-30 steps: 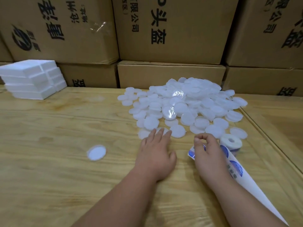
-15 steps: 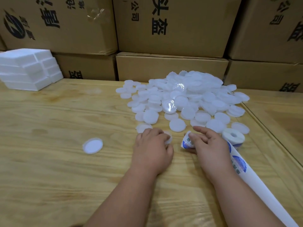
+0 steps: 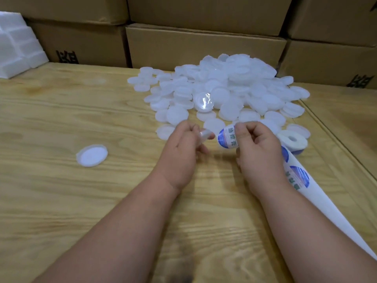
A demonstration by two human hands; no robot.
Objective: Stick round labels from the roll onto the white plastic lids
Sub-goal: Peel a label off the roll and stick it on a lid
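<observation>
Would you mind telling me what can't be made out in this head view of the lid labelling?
- Lid in the left hand: motion-blurred and mostly covered by the fingers; its face is unreadable.
- Round label pinched by the right hand: its right part is behind the thumb, and the print is too small to read.
- Backing strip: cut off by the right edge.
- Label roll: partly behind the right hand.

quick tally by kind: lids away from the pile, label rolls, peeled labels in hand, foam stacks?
Lone lid on the table left of the hands: 1
Lid held in the left hand: 1
Label roll: 1
Peeled label pinched by the right hand: 1
Foam stack: 1
Total: 5
</observation>
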